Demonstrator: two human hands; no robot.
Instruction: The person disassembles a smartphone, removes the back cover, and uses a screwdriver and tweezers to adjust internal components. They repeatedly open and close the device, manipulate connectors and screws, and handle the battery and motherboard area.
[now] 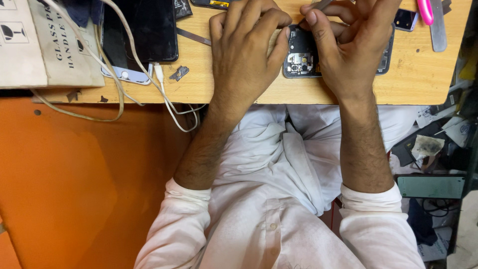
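Note:
An opened black phone [300, 59] lies on the wooden table [418, 74] with its back removed, showing the circuit board and camera module. My left hand [246, 47] rests over the phone's left end, thumb pressed against its edge. My right hand [351, 47] covers the right part of the phone. Its fingers pinch a thin grey metal tool [323, 4] whose tip is hidden behind them. Both forearms come out of rolled white sleeves.
A dark-screened phone [144, 30] lies at the left under white cables [167, 97], beside cardboard boxes [47, 45]. A pink-handled tool [425, 12], a metal blade [438, 30] and a small dark part [406, 20] lie at the right. A pale green panel [430, 187] sits lower right.

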